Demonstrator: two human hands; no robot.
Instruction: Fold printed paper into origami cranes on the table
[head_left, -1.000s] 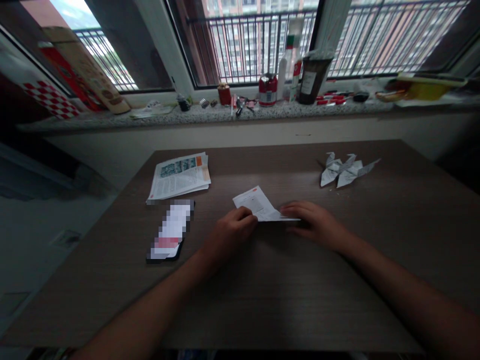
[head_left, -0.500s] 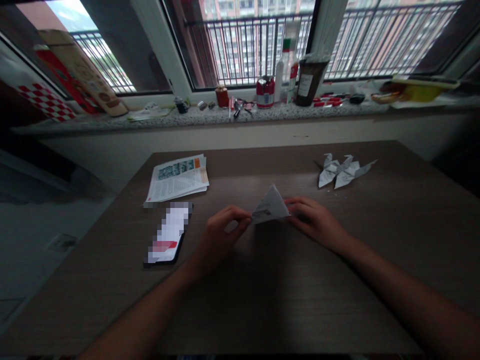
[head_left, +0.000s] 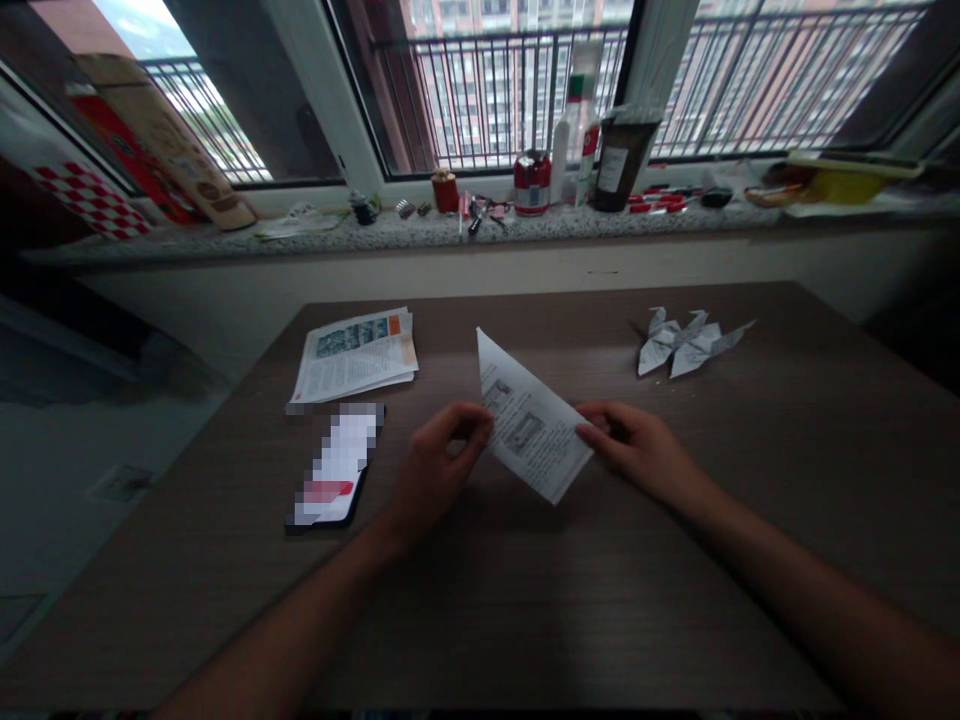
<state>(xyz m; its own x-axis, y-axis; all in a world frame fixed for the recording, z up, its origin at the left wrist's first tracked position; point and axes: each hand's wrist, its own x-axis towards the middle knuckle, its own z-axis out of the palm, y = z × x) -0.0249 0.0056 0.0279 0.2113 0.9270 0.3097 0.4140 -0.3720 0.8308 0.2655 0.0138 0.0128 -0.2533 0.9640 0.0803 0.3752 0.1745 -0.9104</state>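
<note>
A folded sheet of printed paper [head_left: 529, 430] is held up over the table between my two hands, its printed face and a small picture turned toward me. It is tilted, with one pointed corner up at the left and another down at the lower right. My left hand [head_left: 448, 450] pinches its left edge between thumb and fingers. On the opposite side, my right hand [head_left: 626, 440] grips the right edge, thumb in front and fingers partly hidden behind. Two folded paper cranes [head_left: 686, 345] rest on the table beyond my right hand.
A phone [head_left: 337, 470] with a blurred screen lies left of my left hand. Behind it are stacked printed sheets [head_left: 356, 355]. Along the granite windowsill [head_left: 420, 235] stand a red can [head_left: 532, 183], bottles, a dark pouch [head_left: 622, 165] and small items. The wooden table [head_left: 480, 630] spans the foreground.
The paper has gone from a small upright triangle to a larger, four-cornered shape facing me. My hands stay at its sides, the left shifted slightly left and up.
</note>
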